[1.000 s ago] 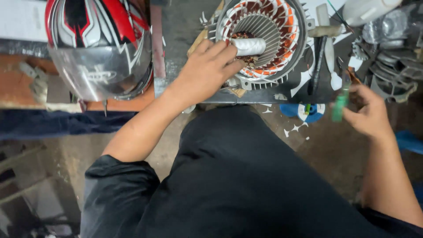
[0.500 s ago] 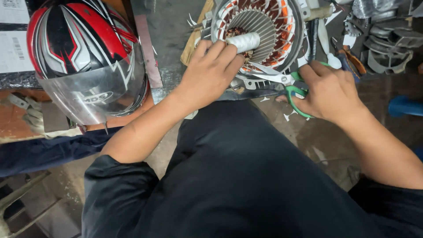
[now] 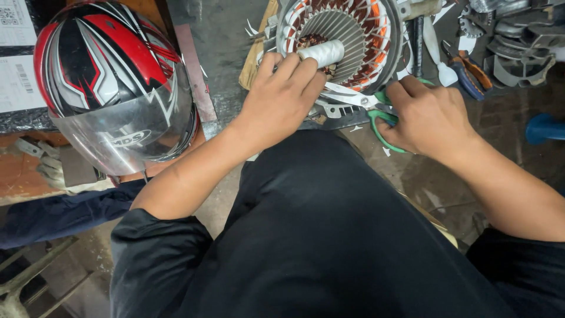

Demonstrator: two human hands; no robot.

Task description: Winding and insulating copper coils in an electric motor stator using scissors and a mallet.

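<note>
L hand point(image 3: 281, 97) grips white roll point(image 3: 321, 53) at motor stator point(image 3: 347, 35) on counter point(image 3: 223, 53). R hand point(image 3: 426, 115) closed on green-handled scissors point(image 3: 368, 106), blades pointing toward L fingers point(image 3: 309, 70). Risk: a slip could nick fingers or copper windings, since blades sit so near.
</note>
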